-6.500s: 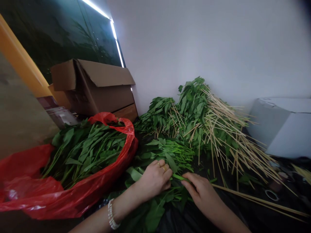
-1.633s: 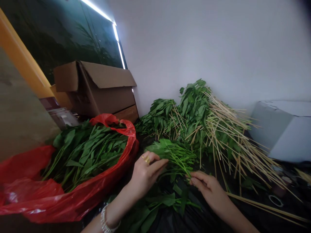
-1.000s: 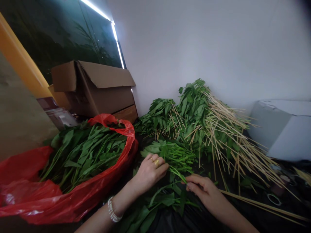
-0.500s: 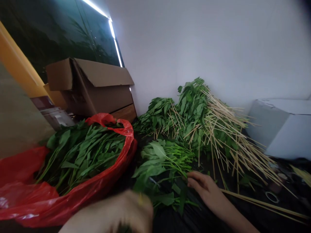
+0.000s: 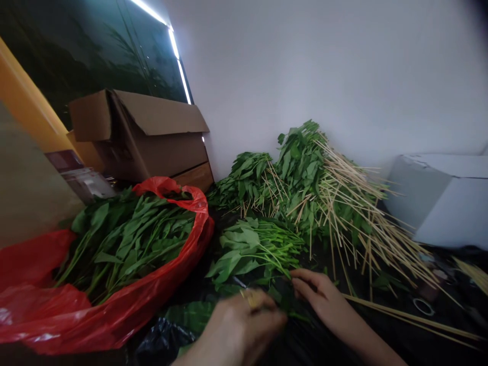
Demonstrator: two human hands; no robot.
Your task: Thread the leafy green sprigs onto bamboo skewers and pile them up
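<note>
My left hand (image 5: 244,325), with a ring on one finger, is low in the centre. Its fingers are curled, and green leaves (image 5: 196,315) trail out to its left; the grip itself is partly hidden and blurred. To its right is my right hand (image 5: 318,292), fingers bent and tips beside the stem ends of a bunch of leafy greens (image 5: 251,246). Whatever lies between those fingers is hidden. The bunch lies on black plastic, stems pointing right. On the left, an opened red plastic bag (image 5: 190,259) holds many more long-stemmed greens (image 5: 129,244).
Against the wall is a heap of greens (image 5: 301,157) with thin wooden sticks (image 5: 354,203). Two long sticks (image 5: 412,317) lie at lower right, near a tape roll (image 5: 423,306). A cardboard box (image 5: 160,147) stands back left, a white box (image 5: 450,198) on the right.
My left hand has moved right and slightly up, over the loose leaves and close to my right hand. My right hand stays almost in place.
</note>
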